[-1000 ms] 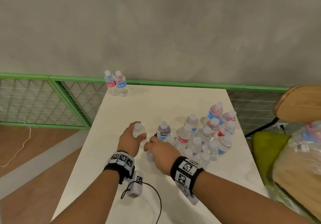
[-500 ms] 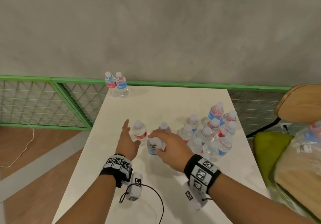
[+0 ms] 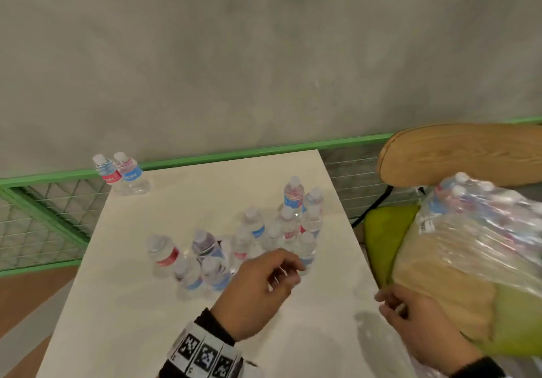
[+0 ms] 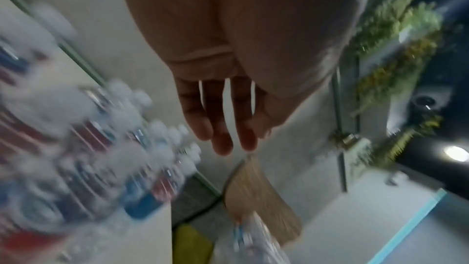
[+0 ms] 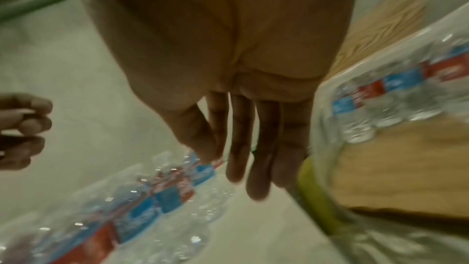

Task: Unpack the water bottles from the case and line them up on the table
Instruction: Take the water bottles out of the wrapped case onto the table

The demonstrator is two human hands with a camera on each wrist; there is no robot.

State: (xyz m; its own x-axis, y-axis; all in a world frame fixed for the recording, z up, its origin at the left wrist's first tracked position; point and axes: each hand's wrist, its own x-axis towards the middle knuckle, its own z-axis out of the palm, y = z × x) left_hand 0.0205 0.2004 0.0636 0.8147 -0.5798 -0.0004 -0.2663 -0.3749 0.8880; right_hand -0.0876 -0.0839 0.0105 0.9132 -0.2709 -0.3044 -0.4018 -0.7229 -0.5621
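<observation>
Several small water bottles [image 3: 252,225] with red or blue labels stand clustered on the white table [image 3: 132,319]; two more bottles [image 3: 123,172] stand at its far left corner. The plastic-wrapped case [image 3: 475,231] with bottles still in it lies on a chair right of the table. My left hand [image 3: 281,269] hovers just in front of the cluster, fingers loose, holding nothing. My right hand [image 3: 393,304] is at the table's right edge, close to the case and empty. The wrist views show straight fingers on the left hand [image 4: 223,127] and the right hand [image 5: 248,158].
A wooden chair back [image 3: 457,154] and a green cushion [image 3: 384,231] stand right of the table. A green railing with wire mesh [image 3: 44,210] runs along the grey wall behind and to the left. A black cable hangs beside the chair.
Both hands have let go of the bottles they set down at the cluster's left and moved right. The right hand now reaches the table's edge by the case. My view has swung right.
</observation>
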